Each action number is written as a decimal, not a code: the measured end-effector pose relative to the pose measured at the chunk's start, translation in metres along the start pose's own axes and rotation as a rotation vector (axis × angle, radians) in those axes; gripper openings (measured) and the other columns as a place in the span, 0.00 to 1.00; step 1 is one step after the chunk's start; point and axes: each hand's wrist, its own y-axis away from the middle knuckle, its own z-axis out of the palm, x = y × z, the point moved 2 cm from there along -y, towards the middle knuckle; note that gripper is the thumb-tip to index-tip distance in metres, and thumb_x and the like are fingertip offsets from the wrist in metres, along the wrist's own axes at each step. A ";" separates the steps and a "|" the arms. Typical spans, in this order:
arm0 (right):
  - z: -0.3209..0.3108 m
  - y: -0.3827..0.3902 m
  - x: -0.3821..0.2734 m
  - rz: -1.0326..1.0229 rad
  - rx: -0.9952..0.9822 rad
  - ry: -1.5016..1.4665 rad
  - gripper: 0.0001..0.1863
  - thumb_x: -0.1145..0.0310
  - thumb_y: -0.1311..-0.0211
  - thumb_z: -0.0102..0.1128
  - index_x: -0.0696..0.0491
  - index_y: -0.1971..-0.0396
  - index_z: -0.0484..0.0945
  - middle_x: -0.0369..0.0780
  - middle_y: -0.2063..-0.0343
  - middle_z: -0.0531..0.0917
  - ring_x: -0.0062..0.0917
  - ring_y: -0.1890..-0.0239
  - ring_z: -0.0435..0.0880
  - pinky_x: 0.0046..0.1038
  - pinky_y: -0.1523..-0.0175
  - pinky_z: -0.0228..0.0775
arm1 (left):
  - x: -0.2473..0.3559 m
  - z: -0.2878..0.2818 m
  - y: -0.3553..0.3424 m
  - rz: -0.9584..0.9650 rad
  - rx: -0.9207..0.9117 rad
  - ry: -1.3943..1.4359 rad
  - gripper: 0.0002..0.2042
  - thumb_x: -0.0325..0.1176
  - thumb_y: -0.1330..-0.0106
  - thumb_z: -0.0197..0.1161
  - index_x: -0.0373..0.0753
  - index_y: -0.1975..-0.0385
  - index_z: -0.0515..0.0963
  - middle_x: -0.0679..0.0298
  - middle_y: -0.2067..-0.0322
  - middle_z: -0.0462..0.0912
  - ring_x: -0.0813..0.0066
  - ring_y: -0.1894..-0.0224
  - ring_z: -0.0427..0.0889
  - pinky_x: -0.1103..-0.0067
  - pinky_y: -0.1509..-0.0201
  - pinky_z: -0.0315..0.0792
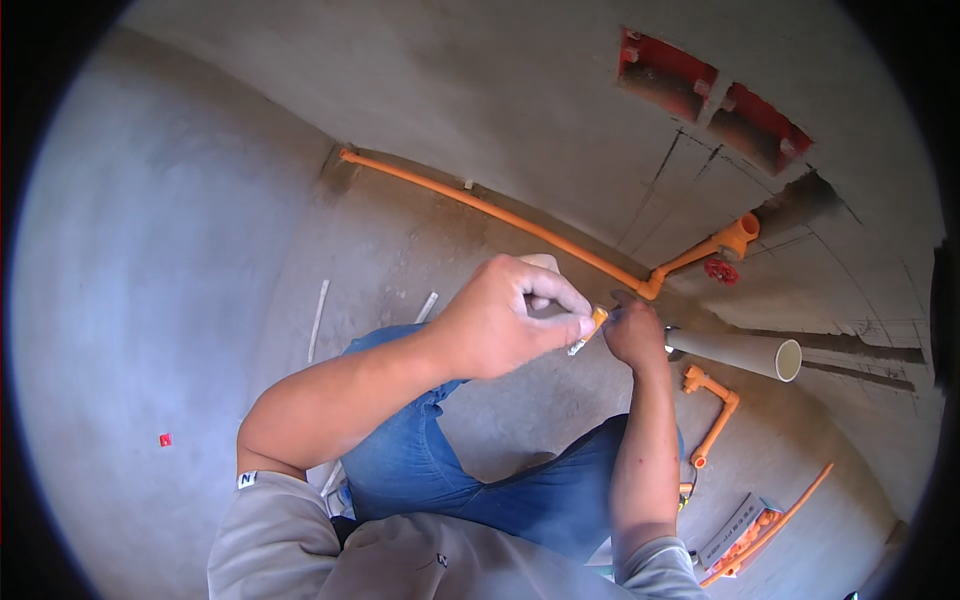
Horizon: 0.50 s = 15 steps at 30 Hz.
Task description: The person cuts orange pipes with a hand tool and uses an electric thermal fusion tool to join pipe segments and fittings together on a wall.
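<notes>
My left hand (pixel 515 318) is raised in front of my knees, thumb and forefinger pinched together. At their tips is a short stub with an orange end and a whitish end, which looks like a cigarette (pixel 590 332). Just to its right, my right hand (pixel 635 332) is closed, its fingers curled away from view. Something small and dark shows at its fingertips, too unclear to name. Close beside the right hand, a white plastic pipe (pixel 735 353) juts up with its round mouth open.
An orange pipe (pixel 500 214) follows the wall's foot to a fitting with a red valve handle (pixel 722 271). Right of my knees lie a bent orange pipe piece (pixel 718 415) and a box of orange fittings (pixel 740 535). Red boxes (pixel 665 75) sit recessed in the wall.
</notes>
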 end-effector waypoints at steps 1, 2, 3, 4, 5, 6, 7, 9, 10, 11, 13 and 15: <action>-0.001 -0.001 0.003 -0.006 0.001 0.002 0.25 0.52 0.38 0.64 0.55 0.47 0.81 0.53 0.55 0.85 0.48 0.48 0.83 0.45 0.44 0.75 | -0.002 0.000 -0.001 0.007 -0.009 0.002 0.06 0.33 0.39 0.73 0.38 0.66 0.88 0.69 0.75 0.76 0.79 0.71 0.73 0.77 0.68 0.67; -0.001 -0.003 0.004 0.006 0.009 0.004 0.25 0.52 0.38 0.64 0.55 0.47 0.81 0.53 0.55 0.85 0.48 0.48 0.83 0.45 0.44 0.75 | -0.008 -0.003 -0.002 -0.079 -0.003 0.186 0.06 0.32 0.37 0.72 0.37 0.65 0.87 0.70 0.73 0.76 0.81 0.70 0.73 0.78 0.65 0.67; 0.002 -0.005 0.003 0.035 -0.044 0.022 0.25 0.52 0.38 0.63 0.55 0.48 0.81 0.53 0.56 0.85 0.48 0.49 0.83 0.46 0.44 0.74 | -0.013 -0.003 -0.002 -0.171 -0.001 0.371 0.06 0.32 0.36 0.71 0.36 0.65 0.87 0.72 0.72 0.76 0.82 0.68 0.73 0.78 0.62 0.67; 0.002 -0.003 -0.001 0.064 -0.097 0.041 0.25 0.52 0.38 0.63 0.56 0.49 0.82 0.53 0.56 0.85 0.48 0.49 0.83 0.46 0.44 0.74 | -0.013 -0.004 -0.001 -0.168 -0.015 0.375 0.06 0.32 0.36 0.71 0.36 0.65 0.87 0.72 0.72 0.76 0.82 0.68 0.73 0.78 0.62 0.67; -0.001 0.002 -0.005 0.038 -0.050 0.008 0.26 0.51 0.38 0.63 0.58 0.49 0.81 0.53 0.57 0.86 0.48 0.50 0.83 0.46 0.44 0.74 | -0.012 -0.006 -0.001 -0.166 0.019 0.438 0.06 0.32 0.35 0.70 0.35 0.65 0.86 0.72 0.71 0.76 0.82 0.66 0.73 0.79 0.59 0.67; -0.002 0.005 -0.006 0.049 -0.044 0.008 0.26 0.51 0.38 0.63 0.58 0.49 0.81 0.53 0.57 0.86 0.48 0.50 0.83 0.46 0.44 0.74 | -0.011 -0.008 -0.001 -0.163 0.054 0.498 0.07 0.31 0.34 0.69 0.34 0.65 0.85 0.71 0.70 0.76 0.82 0.65 0.72 0.79 0.56 0.67; -0.004 0.008 -0.006 0.019 -0.005 0.000 0.27 0.52 0.38 0.64 0.58 0.48 0.80 0.52 0.58 0.86 0.48 0.50 0.83 0.46 0.44 0.74 | -0.011 -0.007 -0.001 -0.147 0.055 0.534 0.06 0.31 0.33 0.67 0.35 0.65 0.85 0.71 0.69 0.76 0.83 0.62 0.72 0.80 0.52 0.65; -0.007 0.012 -0.005 0.000 0.036 -0.009 0.27 0.53 0.37 0.64 0.58 0.46 0.79 0.51 0.58 0.86 0.48 0.50 0.82 0.46 0.44 0.74 | -0.011 -0.006 -0.003 -0.111 0.064 0.485 0.07 0.32 0.34 0.69 0.35 0.65 0.85 0.71 0.71 0.77 0.85 0.66 0.70 0.81 0.59 0.65; -0.010 0.012 -0.004 0.027 0.012 -0.027 0.27 0.53 0.37 0.64 0.57 0.44 0.79 0.51 0.58 0.86 0.47 0.49 0.82 0.46 0.44 0.74 | -0.009 -0.006 -0.004 -0.076 0.084 0.435 0.08 0.33 0.35 0.70 0.35 0.64 0.86 0.71 0.72 0.77 0.86 0.69 0.69 0.82 0.65 0.66; -0.012 0.012 -0.003 0.054 -0.012 -0.046 0.28 0.54 0.37 0.64 0.56 0.43 0.78 0.50 0.58 0.86 0.46 0.48 0.82 0.45 0.43 0.74 | -0.005 -0.006 -0.001 -0.079 0.072 0.438 0.08 0.33 0.35 0.70 0.35 0.64 0.86 0.71 0.72 0.77 0.86 0.69 0.69 0.82 0.65 0.66; -0.015 0.014 -0.002 0.067 -0.015 -0.049 0.27 0.55 0.37 0.63 0.56 0.43 0.78 0.50 0.58 0.87 0.46 0.49 0.82 0.45 0.44 0.74 | 0.022 -0.010 0.014 0.191 0.131 -0.089 0.06 0.32 0.38 0.71 0.35 0.68 0.85 0.67 0.71 0.73 0.76 0.65 0.72 0.76 0.60 0.66; -0.017 0.018 -0.006 0.066 -0.020 -0.060 0.27 0.55 0.36 0.63 0.56 0.42 0.78 0.50 0.59 0.87 0.46 0.49 0.83 0.45 0.44 0.74 | 0.039 -0.012 0.040 0.557 0.163 -0.281 0.05 0.33 0.43 0.74 0.44 0.69 0.86 0.67 0.68 0.73 0.73 0.69 0.68 0.73 0.67 0.63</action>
